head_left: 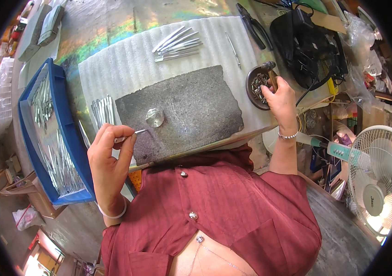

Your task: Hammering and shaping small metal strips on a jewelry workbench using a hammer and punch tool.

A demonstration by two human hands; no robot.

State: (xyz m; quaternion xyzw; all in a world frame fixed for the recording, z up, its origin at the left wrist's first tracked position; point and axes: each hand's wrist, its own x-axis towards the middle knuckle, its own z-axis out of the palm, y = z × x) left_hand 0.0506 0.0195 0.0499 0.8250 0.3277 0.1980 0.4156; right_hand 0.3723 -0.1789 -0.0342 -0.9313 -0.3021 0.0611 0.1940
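Note:
My left hand [109, 152] is closed in a pinch over the near left corner of a dark grey rough slab [196, 96]. Between its fingertips is a thin metal rod [141, 131], its tip pointing right. A round shiny metal block [154, 117] sits on the slab just beyond that tip. On the right, my right hand [280, 99] is wrapped round the wooden handle of a small hammer [268, 66], head away from me. Its thumb and fingertips reach the rim of a brown bowl [250, 94] holding small metal pieces [257, 83]; the hand partly hides the bowl.
White foam sheeting [127, 64] lies under the slab, bearing metal strips [177, 44], another bundle [103, 110] and a slim pointed tool [233, 49]. Left stands a blue tray [58, 73] of metal rods. Pliers [254, 26], a black bag [304, 46] and a fan [374, 175] occupy the right.

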